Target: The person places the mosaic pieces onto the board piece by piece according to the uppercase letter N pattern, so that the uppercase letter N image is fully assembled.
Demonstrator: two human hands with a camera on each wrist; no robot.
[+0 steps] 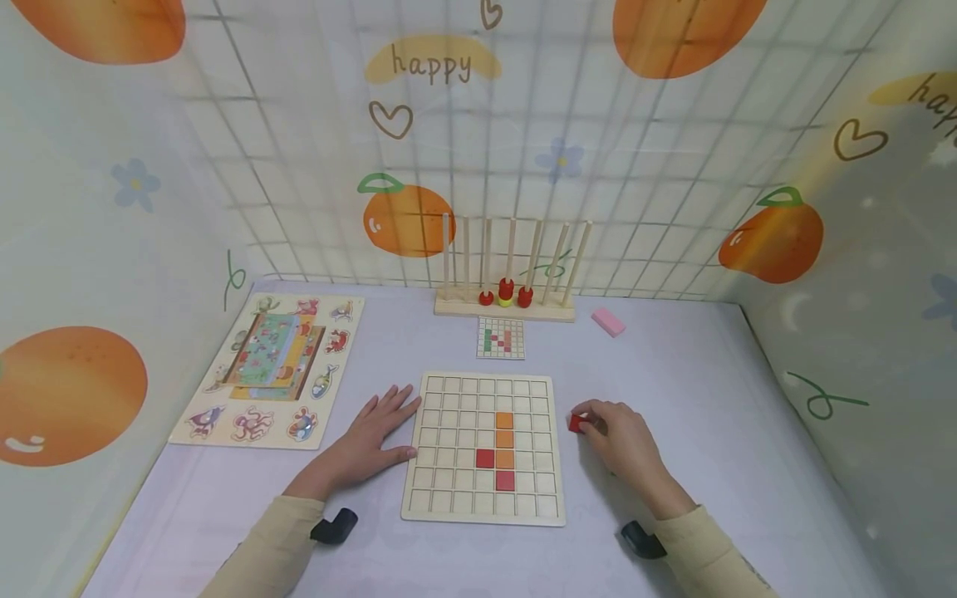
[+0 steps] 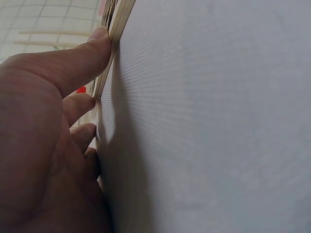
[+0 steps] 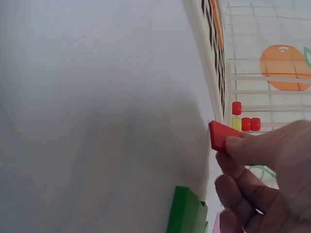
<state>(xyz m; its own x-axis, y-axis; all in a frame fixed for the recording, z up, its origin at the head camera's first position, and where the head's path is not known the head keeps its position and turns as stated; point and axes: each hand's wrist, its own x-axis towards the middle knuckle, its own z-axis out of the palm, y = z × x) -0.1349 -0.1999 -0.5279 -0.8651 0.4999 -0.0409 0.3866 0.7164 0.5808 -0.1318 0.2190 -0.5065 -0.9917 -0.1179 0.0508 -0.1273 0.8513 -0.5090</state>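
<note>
Right hand pinches a red tile between thumb and fingertips, gripping one end so that the other pokes out clear, apparently to keep an edge free for placing; whether it is lifted off the table, I cannot tell. Left of that hand, just beside it, lies the grid board, within easy reach. Left hand rests on the board's other side, fingers spread, thumb touching its edge, probably to stop it sliding.

Between the two hands, the board's squares carry a column of orange tiles, with one red piece beside the column's lower end and another just below it, each seated in a square. Farther from both hands, just beyond the board, sits a pattern card, seemingly set there so it can be read at a glance. Green blocks wait near the right hand, mostly hidden by it from above. Past the card, a bead rack stands back, presumably out of the way.
</note>
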